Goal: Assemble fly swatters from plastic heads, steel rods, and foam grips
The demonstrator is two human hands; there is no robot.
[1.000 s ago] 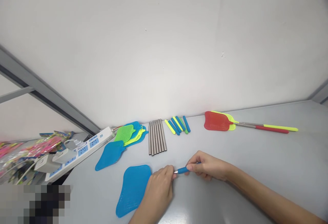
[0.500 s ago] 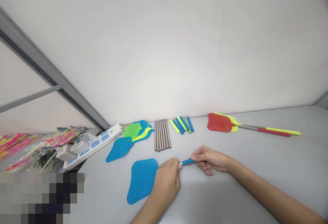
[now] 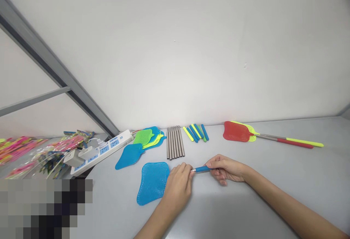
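Note:
A blue fly swatter lies across my hands, its perforated head [image 3: 153,183] sticking out to the left just above the table. My left hand [image 3: 178,185] is closed around the swatter's neck and metal rod [image 3: 193,170], which it mostly hides. On the right end of the rod sits a blue handle sleeve [image 3: 201,168]. My right hand [image 3: 228,168] pinches that sleeve between thumb and fingers, covering its far end. Beyond my hands lie several metal rods [image 3: 175,142] side by side and several yellow, blue and green handle sleeves [image 3: 195,132].
Loose swatter heads in blue [image 3: 129,155] and green [image 3: 143,137] overlap at the left. A white power strip [image 3: 120,140] with plugs and cables stands near bagged colourful items [image 3: 65,148]. Red [image 3: 236,131] and yellow [image 3: 304,142] swatters with handles lie at right, by the wall.
The blue swatter head has tilted, so its mesh shows more plainly. Slightly more of the blue sleeve shows between my hands. The whole view has shifted a little.

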